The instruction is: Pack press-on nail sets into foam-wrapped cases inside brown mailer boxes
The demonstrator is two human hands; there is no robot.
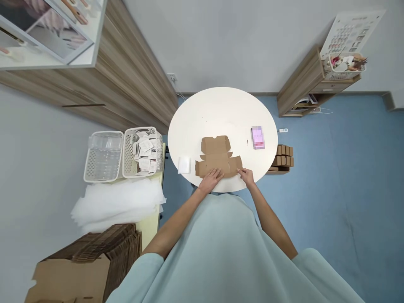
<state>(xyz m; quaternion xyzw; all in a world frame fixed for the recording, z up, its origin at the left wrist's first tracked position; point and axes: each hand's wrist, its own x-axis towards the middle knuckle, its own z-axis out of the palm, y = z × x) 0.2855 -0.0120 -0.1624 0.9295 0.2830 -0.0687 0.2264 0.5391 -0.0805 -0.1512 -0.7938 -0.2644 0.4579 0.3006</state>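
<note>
An unfolded brown cardboard box (216,145) lies on the white round table (227,103), its lid panel pointing away from me. My left hand (212,181) rests on its near edge with the fingers stretched out over the board. At the near right corner, my right hand (246,176) pinches the side flap between thumb and fingers. A small white padded square (184,165) lies left of the box. To the right is a pink-purple packet (258,137), blurred by pixelation, with a small dark item (247,142) beside it.
At left, two white baskets hold clear plastic containers (107,160) and small packets (145,147). Nearer are white foam sheets (120,202) and a stack of flat cardboard boxes (82,269). Folded boxes (284,158) stand below the table's right side. Wooden cabinets (135,63) flank the table.
</note>
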